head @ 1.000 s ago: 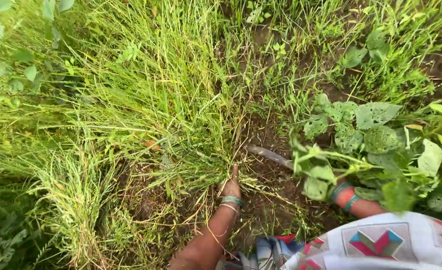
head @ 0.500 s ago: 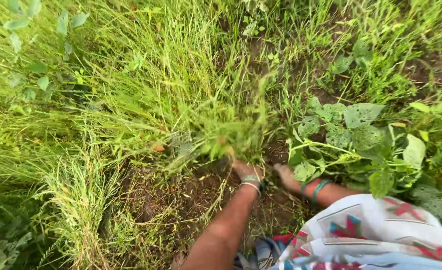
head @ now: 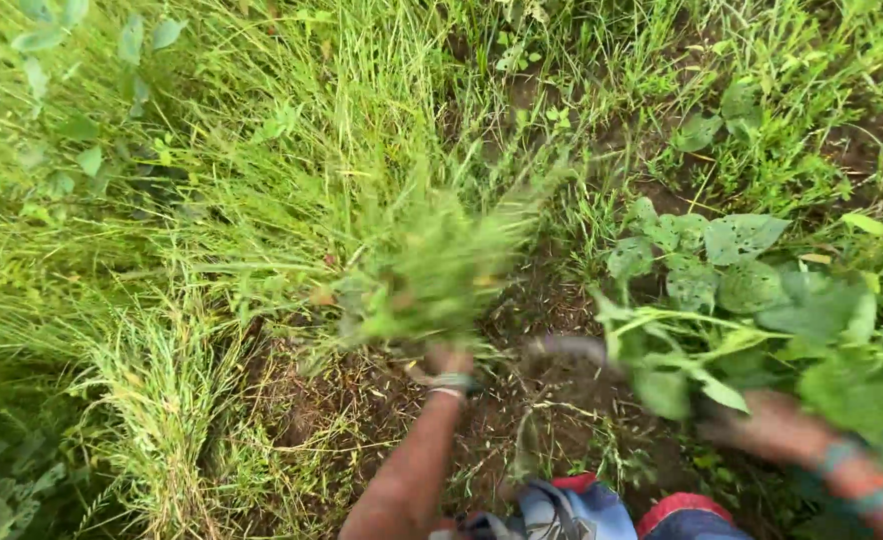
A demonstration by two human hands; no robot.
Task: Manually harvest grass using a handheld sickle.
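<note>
A patch of dark brown bare soil littered with cut stalks lies right in front of the person, which suggests the weeding is done there; dense long green grass stands uncut across the left and top of the view, so by that reading most of the growth is left.

The left hand is closed around the base of a blurred tuft of thin green grass blades, held just above the cleared soil near the middle of the view. The tuft fans upward and outward from the fist, its tips smeared by motion, with a few yellowed bits among the green. A band of bangles sits on that wrist.

The right hand is blurred and half hidden under a broad-leaved green plant with pale veined leaves; it seems to grip the handle of a dull grey curved blade that lies just right of the tuft, though the grasp itself cannot be told for sure. The two hands are well apart
</note>
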